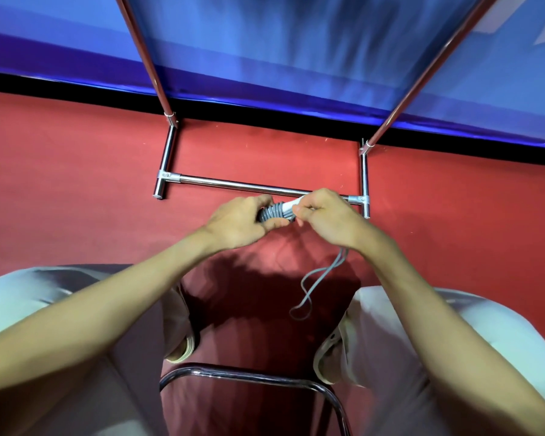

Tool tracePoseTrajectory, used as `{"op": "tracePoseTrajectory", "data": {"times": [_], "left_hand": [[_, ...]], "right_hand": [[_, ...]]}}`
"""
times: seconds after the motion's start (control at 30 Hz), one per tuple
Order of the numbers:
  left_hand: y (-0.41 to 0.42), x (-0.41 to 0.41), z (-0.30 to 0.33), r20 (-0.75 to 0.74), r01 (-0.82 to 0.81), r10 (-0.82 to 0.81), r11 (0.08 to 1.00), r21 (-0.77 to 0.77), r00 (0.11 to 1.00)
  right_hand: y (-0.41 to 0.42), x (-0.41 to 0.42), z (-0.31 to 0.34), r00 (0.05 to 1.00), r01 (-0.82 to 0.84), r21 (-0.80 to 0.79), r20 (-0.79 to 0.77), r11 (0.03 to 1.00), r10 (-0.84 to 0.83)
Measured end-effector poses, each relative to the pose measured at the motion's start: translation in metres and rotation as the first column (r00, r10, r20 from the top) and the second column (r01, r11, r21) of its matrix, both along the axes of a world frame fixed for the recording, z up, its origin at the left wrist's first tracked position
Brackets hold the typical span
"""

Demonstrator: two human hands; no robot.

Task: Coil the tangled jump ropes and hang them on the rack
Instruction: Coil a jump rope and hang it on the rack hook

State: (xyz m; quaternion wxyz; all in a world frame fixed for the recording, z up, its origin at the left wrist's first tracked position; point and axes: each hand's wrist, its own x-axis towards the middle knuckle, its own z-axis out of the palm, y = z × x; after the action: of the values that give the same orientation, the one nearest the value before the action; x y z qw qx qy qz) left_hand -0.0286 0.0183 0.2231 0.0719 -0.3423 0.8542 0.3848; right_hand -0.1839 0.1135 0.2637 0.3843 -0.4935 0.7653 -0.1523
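Forearms converge; hands, left (238,220) and right (326,217), grip coiled grey rope (276,212).

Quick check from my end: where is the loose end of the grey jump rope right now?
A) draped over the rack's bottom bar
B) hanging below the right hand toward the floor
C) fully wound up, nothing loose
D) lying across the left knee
B: a loop of the grey jump rope dangles beneath the right hand, while the left hand grips the wound bundle.

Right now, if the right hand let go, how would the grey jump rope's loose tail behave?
Probably floppy: the loose tail droops in slack loops below the right hand. Likely light, being thin. The wraps gripped by the left hand might spring loose.
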Motion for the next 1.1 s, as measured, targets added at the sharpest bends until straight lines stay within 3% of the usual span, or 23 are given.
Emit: {"op": "tracePoseTrajectory", "data": {"times": [0.17,0.33,0.47,0.6,0.7,0.8,0.9,0.97,1.03,1.1], "left_hand": [[0.011,-0.002,0.0,0.056,0.149,-0.138,0.94,-0.306,0.989],[0.026,-0.002,-0.001,0.176,0.302,-0.246,0.796,-0.524,0.953],[0.038,0.005,-0.003,0.255,0.416,-0.328,0.726,-0.548,0.91],[0.041,0.012,-0.009,0.278,0.473,-0.383,0.704,-0.53,0.881],[0.042,0.02,-0.015,0.309,0.561,-0.469,0.656,-0.505,0.827],[0.047,0.027,-0.023,0.318,0.625,-0.546,0.588,-0.514,0.775],[0.047,0.028,-0.023,0.39,0.672,-0.548,0.621,-0.403,0.74],[0.039,0.025,-0.019,0.469,0.677,-0.516,0.676,-0.291,0.717],[0.026,0.025,-0.014,0.533,0.643,-0.472,0.742,-0.191,0.703],[0.012,0.027,-0.014,0.559,0.608,-0.463,0.789,-0.094,0.688]], "right_hand": [[-0.002,0.013,-0.001,1.0,0.017,0.082,-0.016,0.997,-0.016],[-0.003,0.018,-0.006,0.956,0.25,0.222,0.095,0.942,-0.276],[0.004,0.028,-0.001,0.827,0.334,0.441,0.287,0.833,-0.484],[0.012,0.029,-0.002,0.721,0.237,0.603,0.416,0.762,-0.554],[0.018,0.024,-0.001,0.814,0.128,0.627,0.376,0.769,-0.443],[0.025,0.018,0.0,0.974,-0.084,0.629,0.217,0.773,-0.071],[0.028,0.01,0.001,0.973,-0.203,0.69,0.06,0.695,0.225],[0.03,0.007,0.004,0.942,-0.223,0.707,-0.021,0.671,0.336],[0.033,0.005,0.002,0.933,-0.244,0.631,-0.055,0.737,0.356],[0.035,0.005,-0.004,0.958,-0.254,0.423,-0.016,0.87,0.287]]}}
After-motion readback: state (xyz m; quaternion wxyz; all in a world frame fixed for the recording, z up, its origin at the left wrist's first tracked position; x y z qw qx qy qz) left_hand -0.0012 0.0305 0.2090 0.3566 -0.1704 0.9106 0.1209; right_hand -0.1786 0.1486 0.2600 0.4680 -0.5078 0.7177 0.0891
